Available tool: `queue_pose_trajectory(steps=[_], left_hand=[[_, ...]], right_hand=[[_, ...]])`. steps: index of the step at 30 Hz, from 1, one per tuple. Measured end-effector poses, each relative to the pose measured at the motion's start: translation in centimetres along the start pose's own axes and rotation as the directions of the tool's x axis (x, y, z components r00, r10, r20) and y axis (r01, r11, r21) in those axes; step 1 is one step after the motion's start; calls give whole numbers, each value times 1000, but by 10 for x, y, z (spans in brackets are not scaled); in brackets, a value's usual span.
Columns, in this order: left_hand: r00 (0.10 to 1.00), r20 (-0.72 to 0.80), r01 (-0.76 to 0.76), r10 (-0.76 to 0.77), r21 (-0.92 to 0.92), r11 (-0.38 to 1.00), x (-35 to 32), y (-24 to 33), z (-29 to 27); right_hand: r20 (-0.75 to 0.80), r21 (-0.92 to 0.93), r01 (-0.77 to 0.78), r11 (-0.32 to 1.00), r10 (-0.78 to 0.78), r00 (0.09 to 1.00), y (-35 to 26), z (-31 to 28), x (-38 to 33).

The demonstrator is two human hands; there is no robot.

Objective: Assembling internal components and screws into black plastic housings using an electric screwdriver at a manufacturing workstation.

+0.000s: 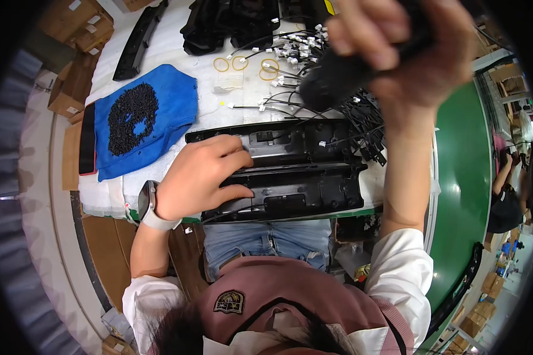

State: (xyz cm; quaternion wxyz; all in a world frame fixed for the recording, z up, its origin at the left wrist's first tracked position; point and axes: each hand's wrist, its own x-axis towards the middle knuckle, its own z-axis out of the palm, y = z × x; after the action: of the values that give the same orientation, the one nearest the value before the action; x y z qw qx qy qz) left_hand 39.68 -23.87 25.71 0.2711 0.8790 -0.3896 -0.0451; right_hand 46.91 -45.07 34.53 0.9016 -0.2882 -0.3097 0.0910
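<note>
Resting palm down over two long black housings, the left hand (198, 174) is holding its thumb and forefinger spread apart, the thumb touching the front housing (331, 189) and the forefinger reaching onto the back housing (331, 141). Both housings are lying side by side along the near edge of the desk (95, 198), their hollow sides facing up. A thin cable with a white connector (322, 144) is lying in the back one.

High at the right, the right hand (420, 59) is wrapping its fingers around a dark tool (331, 80); motion is blurring both, so the exact kind of tool is not showing clearly.

Beyond the housings, black cables with white plugs (299, 46) are spreading in a loose pile, and yellow rubber bands (269, 70) are lying just left of them. Farther left, a blue cloth (180, 97) is bearing a heap of small black pieces (124, 127). More black housings (231, 23) are sitting at the far side.
</note>
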Motion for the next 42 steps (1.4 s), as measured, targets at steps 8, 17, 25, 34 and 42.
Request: queue_pose_trajectory(steps=[8,17,25,34,42], left_hand=[[982,-186,58,-20,201,978,-21,29,-2],[935,-123,341,-332,59,938,-34,39,-68],[815,-175,286,-553,-707,647,-50,-44,-84],[715,-331,68,-615,-843,533,-32,-39,-43],[312,-511,-236,-801,-858,456,-149,-47,-15]], right_hand=[[224,-369,180,912,-100,969,-72,-22,-7],[148,-557,122,821,-46,988,-77,-10,-15],[87,-696,84,713,-33,996,-81,14,-26],[-54,-842,-47,538,2,999,-106,-10,-13],[-354,-931,-358,68,63,933,-55,-98,-28]])
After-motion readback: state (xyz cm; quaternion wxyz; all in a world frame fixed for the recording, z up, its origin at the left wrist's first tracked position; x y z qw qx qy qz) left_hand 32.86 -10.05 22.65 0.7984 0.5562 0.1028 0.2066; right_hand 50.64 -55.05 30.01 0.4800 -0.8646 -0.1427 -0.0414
